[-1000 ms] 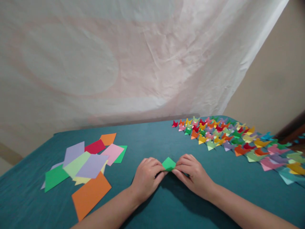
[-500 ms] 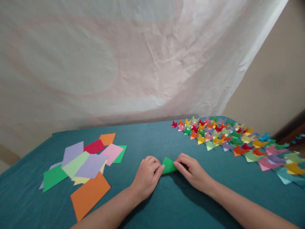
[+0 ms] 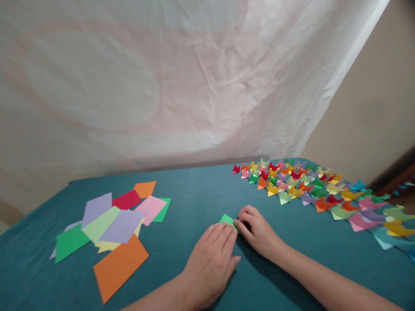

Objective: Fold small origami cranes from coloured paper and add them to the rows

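Open teal cloth (image 3: 194,190) beyond the green paper (image 3: 226,218), between 2 obstacles: loose sheets (image 3: 122,226), folded figures (image 3: 324,204).

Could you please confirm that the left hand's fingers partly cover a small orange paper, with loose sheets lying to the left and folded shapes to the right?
Not quite: the small paper partly covered by the fingers of the left hand is green, not orange, as the head view shows. Loose sheets do lie to the left and folded shapes to the right.
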The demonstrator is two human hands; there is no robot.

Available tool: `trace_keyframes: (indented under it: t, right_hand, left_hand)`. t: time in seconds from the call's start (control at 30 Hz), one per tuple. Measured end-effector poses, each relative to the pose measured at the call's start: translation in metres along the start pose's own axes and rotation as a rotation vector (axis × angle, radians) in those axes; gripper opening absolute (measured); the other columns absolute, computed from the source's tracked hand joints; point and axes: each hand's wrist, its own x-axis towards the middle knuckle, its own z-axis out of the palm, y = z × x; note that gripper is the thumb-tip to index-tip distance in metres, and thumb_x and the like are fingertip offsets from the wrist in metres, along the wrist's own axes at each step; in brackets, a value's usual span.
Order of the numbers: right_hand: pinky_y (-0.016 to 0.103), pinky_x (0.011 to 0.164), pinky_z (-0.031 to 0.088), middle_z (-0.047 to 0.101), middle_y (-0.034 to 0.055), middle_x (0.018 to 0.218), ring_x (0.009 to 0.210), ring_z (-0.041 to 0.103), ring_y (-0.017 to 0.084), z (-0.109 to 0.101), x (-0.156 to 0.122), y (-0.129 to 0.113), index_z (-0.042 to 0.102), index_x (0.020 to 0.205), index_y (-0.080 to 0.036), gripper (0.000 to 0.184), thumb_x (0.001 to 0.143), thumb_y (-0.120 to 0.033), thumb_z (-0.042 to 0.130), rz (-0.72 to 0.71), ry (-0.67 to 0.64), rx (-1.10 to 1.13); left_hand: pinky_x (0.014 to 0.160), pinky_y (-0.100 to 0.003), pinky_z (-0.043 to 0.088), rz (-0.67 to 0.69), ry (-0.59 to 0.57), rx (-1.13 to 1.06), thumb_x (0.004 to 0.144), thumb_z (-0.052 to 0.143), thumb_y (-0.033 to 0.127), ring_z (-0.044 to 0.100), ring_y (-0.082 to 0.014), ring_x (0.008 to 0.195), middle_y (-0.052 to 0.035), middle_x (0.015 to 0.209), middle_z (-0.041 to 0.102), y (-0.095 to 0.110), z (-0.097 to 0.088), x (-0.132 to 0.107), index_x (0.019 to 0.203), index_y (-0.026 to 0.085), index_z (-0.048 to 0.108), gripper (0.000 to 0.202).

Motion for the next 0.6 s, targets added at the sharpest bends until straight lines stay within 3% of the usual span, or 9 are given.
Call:
trace_keyframes:
  t: [0.1, 0.27, 0.6]
  right_hand:
    - [0.034, 0.071, 0.044, 0.052, 0.0053, 0.080, 0.077, 0.051, 0.018, 0.0016, -0.0002, 0.0010, 0.052, 0.067, -0.018, 0.020, 0.086, -0.022, 0.048, 0.002, 0.016, -0.030]
    - [0.034, 0.070, 0.043, 0.051, 0.0056, 0.081, 0.078, 0.050, 0.019, 0.0043, -0.0015, 0.0017, 0.053, 0.068, -0.018, 0.019, 0.086, -0.023, 0.049, 0.013, 0.030, -0.090]
    - [0.034, 0.070, 0.043, 0.051, 0.0052, 0.082, 0.079, 0.049, 0.020, 0.0043, -0.0023, 0.0040, 0.051, 0.071, -0.018, 0.014, 0.084, -0.023, 0.052, 0.020, 0.020, -0.145]
  left_hand:
    - [0.104, -0.042, 0.035, -0.009, -0.048, 0.032, 0.087, 0.050, 0.042, 0.039, -0.0288, 0.127, -0.0155, 0.139, 0.041, 0.0013, 0.0066, -0.0039, 0.135, 0.011, 0.036, 0.059]
    - [0.105, -0.042, 0.034, -0.027, -0.113, 0.021, 0.087, 0.044, 0.052, 0.031, -0.0281, 0.132, -0.0155, 0.143, 0.033, -0.0043, 0.0100, -0.0063, 0.138, 0.011, 0.031, 0.066]
    - [0.109, -0.043, 0.029, -0.076, -0.216, 0.013, 0.089, 0.036, 0.054, 0.025, -0.0273, 0.134, -0.0144, 0.146, 0.026, -0.0028, 0.0099, -0.0054, 0.140, 0.010, 0.028, 0.067]
